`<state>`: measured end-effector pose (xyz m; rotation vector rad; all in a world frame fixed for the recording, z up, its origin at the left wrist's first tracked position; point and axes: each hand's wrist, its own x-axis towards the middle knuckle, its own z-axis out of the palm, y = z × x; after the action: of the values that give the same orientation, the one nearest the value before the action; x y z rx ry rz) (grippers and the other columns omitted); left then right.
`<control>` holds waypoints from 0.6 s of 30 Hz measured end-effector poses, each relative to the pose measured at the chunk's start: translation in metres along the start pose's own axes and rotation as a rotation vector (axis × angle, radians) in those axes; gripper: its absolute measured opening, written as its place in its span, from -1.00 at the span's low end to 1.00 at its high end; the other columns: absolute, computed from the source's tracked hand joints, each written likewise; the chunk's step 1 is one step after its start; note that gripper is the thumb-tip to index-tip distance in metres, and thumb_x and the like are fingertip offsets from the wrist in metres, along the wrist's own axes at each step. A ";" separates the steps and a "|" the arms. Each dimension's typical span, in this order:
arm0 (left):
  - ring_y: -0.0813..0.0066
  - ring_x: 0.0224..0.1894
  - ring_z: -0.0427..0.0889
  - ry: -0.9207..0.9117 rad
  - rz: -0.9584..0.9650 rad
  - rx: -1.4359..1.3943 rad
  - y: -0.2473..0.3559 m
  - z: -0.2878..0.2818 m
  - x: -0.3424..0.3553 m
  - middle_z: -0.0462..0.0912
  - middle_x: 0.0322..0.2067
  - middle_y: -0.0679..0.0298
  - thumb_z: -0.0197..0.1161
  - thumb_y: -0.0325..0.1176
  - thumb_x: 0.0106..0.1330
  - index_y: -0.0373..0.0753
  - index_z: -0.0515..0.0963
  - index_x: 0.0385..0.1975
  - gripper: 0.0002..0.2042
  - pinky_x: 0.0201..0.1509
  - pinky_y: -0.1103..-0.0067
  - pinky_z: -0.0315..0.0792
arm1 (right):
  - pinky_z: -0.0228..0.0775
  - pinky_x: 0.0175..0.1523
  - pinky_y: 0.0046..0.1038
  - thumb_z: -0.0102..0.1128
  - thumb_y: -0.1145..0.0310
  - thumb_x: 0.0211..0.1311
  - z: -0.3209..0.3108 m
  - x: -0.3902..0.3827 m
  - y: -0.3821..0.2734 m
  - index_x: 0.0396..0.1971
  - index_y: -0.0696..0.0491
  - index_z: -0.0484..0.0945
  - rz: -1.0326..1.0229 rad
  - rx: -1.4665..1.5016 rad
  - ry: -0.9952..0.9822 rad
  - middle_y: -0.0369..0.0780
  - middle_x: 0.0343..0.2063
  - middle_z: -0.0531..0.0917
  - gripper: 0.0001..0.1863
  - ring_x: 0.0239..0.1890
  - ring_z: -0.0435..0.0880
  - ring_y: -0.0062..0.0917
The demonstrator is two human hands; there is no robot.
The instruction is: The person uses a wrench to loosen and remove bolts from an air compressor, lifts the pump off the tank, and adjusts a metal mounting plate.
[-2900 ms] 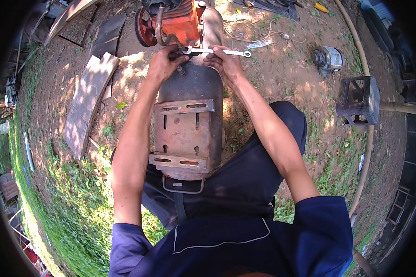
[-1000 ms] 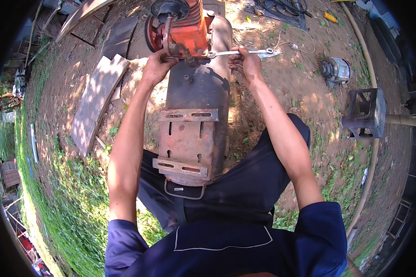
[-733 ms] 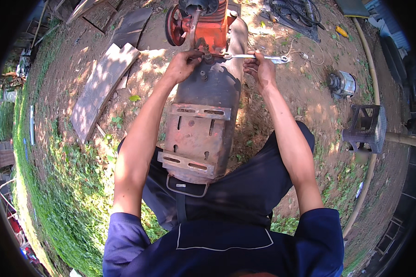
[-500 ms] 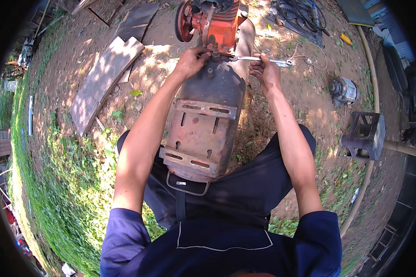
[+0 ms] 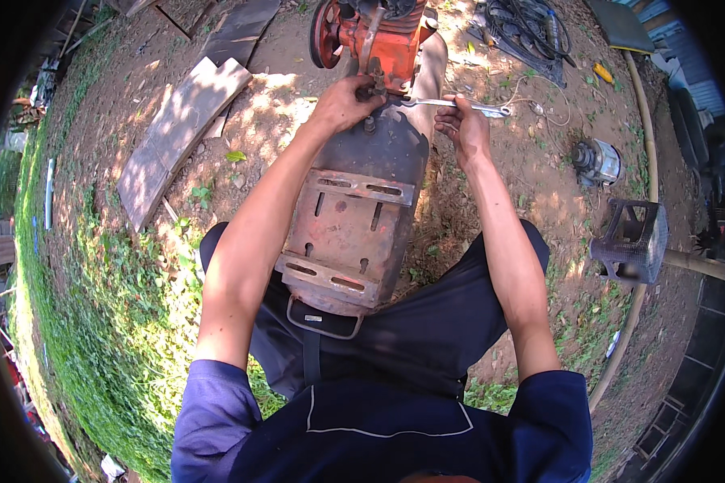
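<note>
A dark, rusty metal tank [image 5: 379, 153] lies on the ground between my legs, with a rusted slotted mounting plate [image 5: 342, 233] on top. At its far end sits an orange pump unit [image 5: 379, 36] with a red pulley wheel [image 5: 325, 34]. My left hand [image 5: 346, 101] rests on the fitting where the pump meets the tank, fingers curled around it. My right hand [image 5: 461, 129] grips a silver wrench [image 5: 451, 104], which lies level with its head at that same fitting.
A grey wooden plank [image 5: 177, 133] lies on the dirt to the left, beside grass. To the right are a small electric motor [image 5: 596, 161], a dark plastic stool [image 5: 632, 241], a long pole [image 5: 644, 105] and a tangle of cables [image 5: 524, 24].
The view has shifted so that the tank and pump sit further right and higher. Both hands stay at the fitting; the wrench remains in my right hand, roughly level.
</note>
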<state>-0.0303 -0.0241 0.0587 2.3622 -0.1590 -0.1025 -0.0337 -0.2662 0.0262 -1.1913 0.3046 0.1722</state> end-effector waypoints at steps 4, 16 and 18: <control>0.08 -0.21 0.64 -0.037 0.036 0.163 0.002 -0.007 0.006 0.65 -0.30 -0.02 0.37 0.00 0.11 -0.38 0.57 -0.14 -0.48 -0.08 0.34 0.47 | 0.48 -0.43 -0.54 -0.08 0.24 0.42 0.003 -0.001 -0.002 -0.19 0.19 0.53 0.010 -0.011 0.008 -0.22 -0.55 0.61 -0.69 -0.56 0.60 -0.55; 0.00 -0.23 0.63 -0.051 -0.011 0.320 -0.001 -0.007 0.013 0.67 -0.36 0.06 0.36 0.05 0.06 -0.22 0.60 -0.28 -0.56 -0.11 0.25 0.49 | 0.47 -0.47 -0.55 -0.09 0.26 0.42 0.001 0.003 -0.006 -0.21 0.20 0.52 -0.004 0.021 0.005 -0.21 -0.56 0.61 -0.70 -0.56 0.60 -0.55; 0.04 -0.19 0.63 0.023 -0.006 0.297 0.013 -0.003 0.012 0.67 -0.34 0.11 0.35 0.03 0.06 -0.18 0.62 -0.27 -0.59 -0.08 0.28 0.49 | 0.47 -0.47 -0.55 -0.09 0.26 0.43 -0.004 0.000 -0.010 -0.21 0.20 0.52 -0.012 0.029 0.034 -0.20 -0.56 0.60 -0.70 -0.56 0.60 -0.54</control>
<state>-0.0194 -0.0331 0.0701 2.6589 -0.1658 -0.0576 -0.0310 -0.2737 0.0339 -1.1683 0.3283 0.1368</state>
